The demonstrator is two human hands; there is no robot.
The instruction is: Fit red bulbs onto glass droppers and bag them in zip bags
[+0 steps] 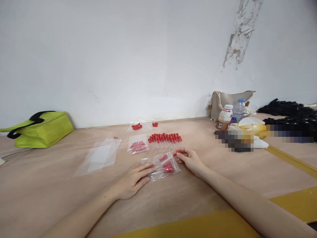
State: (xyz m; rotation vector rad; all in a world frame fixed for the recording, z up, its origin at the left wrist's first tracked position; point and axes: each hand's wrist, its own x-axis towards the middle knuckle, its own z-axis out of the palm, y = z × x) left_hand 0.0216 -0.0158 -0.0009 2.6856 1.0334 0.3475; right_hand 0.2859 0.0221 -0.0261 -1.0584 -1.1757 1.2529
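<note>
A clear plastic bag (pixel 158 173) lies flat before me with several red-bulbed droppers (pixel 168 167) inside. My left hand (pixel 135 178) rests on the bag's left side, its fingers stretched out. At the bag's right end, my right hand (pixel 189 159) pinches the red bulb of a dropper (pixel 176 153); its thin clear tube points left at the bag's mouth, though how far in it reaches I cannot tell. Just behind, a row of red-bulbed droppers (pixel 165 137) lies side by side, tubes toward me. Left of that row is a stack of filled bags (pixel 138 145).
Flat clear bags (pixel 102 155) lie to the left, near a lime-green bag (pixel 46 129). Loose red bulbs (pixel 137 126) sit by the wall. On the right stand a drink bottle (pixel 224 117), a water bottle (pixel 239 109) and a beige bag (pixel 229 96), beside a black heap (pixel 287 110).
</note>
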